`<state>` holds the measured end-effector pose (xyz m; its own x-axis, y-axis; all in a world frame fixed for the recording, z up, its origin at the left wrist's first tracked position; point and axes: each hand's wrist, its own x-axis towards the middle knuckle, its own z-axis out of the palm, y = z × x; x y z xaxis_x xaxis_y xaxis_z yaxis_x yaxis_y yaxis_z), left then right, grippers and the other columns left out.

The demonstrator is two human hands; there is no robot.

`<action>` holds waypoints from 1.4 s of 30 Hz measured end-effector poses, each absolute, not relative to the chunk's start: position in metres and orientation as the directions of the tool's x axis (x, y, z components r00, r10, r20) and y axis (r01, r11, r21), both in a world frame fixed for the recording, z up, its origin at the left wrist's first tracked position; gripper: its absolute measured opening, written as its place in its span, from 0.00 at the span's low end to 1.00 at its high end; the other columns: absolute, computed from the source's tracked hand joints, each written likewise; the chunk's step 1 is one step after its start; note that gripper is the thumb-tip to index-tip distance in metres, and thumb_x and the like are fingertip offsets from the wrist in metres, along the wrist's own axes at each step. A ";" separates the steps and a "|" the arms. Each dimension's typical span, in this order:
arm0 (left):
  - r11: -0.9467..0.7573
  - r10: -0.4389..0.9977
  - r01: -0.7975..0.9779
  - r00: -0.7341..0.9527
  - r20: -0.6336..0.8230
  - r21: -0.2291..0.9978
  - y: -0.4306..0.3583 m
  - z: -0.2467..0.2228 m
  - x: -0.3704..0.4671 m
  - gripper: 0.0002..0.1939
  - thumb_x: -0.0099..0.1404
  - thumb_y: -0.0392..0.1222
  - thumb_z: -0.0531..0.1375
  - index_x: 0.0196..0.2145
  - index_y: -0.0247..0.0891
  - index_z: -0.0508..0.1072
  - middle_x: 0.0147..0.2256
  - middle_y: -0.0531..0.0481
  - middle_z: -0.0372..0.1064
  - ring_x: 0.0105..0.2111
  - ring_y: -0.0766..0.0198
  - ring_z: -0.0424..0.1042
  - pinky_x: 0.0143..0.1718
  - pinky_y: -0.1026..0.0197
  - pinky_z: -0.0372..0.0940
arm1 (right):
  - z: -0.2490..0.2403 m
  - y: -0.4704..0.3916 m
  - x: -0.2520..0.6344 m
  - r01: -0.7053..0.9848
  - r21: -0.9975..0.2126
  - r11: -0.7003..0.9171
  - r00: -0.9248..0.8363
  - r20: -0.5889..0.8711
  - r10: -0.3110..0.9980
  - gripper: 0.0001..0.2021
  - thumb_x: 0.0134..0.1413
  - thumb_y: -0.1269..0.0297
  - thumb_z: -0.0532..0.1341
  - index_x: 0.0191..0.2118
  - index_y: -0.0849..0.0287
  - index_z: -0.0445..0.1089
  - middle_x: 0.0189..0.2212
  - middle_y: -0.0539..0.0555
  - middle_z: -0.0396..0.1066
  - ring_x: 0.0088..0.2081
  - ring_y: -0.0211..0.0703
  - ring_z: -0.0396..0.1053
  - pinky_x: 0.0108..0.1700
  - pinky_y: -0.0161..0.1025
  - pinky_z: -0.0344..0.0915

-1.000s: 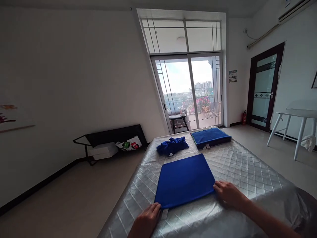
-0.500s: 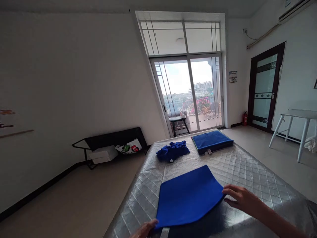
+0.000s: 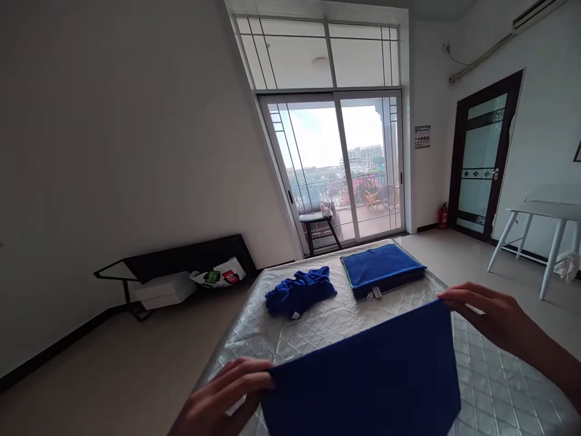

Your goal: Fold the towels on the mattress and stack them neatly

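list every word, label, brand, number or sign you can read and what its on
No text is readable.
Wall sign by the sliding door: too small, blurred.
White bag: green and red print, illegible.
Pale tag on blue stack: too small.
Small tag on crumpled blue cloth: too small.
Held blue cloth: no text shows.

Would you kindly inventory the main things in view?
mattress: 1, silvery, centre
flat cloth: 1, blue, foreground
crumpled cloth: 1, blue, on mattress
cloth stack: 1, blue, mattress's far end
stand: 1, black, left wall
boxes: count unclear, white, on stand
bag: 1, mostly white, on stand
glass doors: 2, pale-framed, far wall
stool: 1, dark, at glass doors
door: 1, dark, right
extinguisher: 1, red, by door
table: 1, white, right
left hand: 1, flat cloth's left corner
right hand: 1, flat cloth's right corner
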<state>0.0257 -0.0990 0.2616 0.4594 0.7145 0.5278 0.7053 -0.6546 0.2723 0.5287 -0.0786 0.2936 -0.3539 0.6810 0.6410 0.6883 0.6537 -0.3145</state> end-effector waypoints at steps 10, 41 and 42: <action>-0.459 0.838 0.766 0.205 0.505 0.451 0.130 0.319 0.152 0.12 0.57 0.37 0.55 0.28 0.39 0.80 0.22 0.54 0.74 0.23 0.65 0.69 0.28 0.65 0.62 | 0.368 0.122 0.541 0.918 -0.257 0.301 -0.173 0.424 0.889 0.15 0.68 0.60 0.55 0.47 0.62 0.76 0.35 0.55 0.79 0.32 0.40 0.74 0.38 0.36 0.67; -0.425 0.892 0.775 0.270 0.362 0.468 0.184 0.084 0.228 0.18 0.69 0.32 0.50 0.47 0.42 0.77 0.40 0.46 0.77 0.42 0.59 0.76 0.50 0.54 0.69 | 0.146 0.205 0.579 0.999 -0.040 0.005 -0.002 0.073 0.997 0.14 0.61 0.76 0.55 0.45 0.55 0.73 0.42 0.57 0.78 0.44 0.45 0.75 0.40 0.36 0.64; -0.445 0.885 0.760 0.292 0.362 0.473 0.178 0.085 0.228 0.18 0.70 0.32 0.50 0.48 0.42 0.77 0.40 0.47 0.78 0.42 0.59 0.76 0.50 0.54 0.70 | 0.144 0.202 0.575 1.000 -0.023 -0.009 0.011 0.078 0.997 0.15 0.60 0.77 0.55 0.46 0.55 0.73 0.42 0.58 0.78 0.44 0.46 0.75 0.41 0.36 0.64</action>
<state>0.2283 0.1779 0.0846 0.2922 0.8851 0.3623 0.7603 -0.4448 0.4734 0.5752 0.2025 0.1441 0.0112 0.9969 0.0775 0.9997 -0.0094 -0.0234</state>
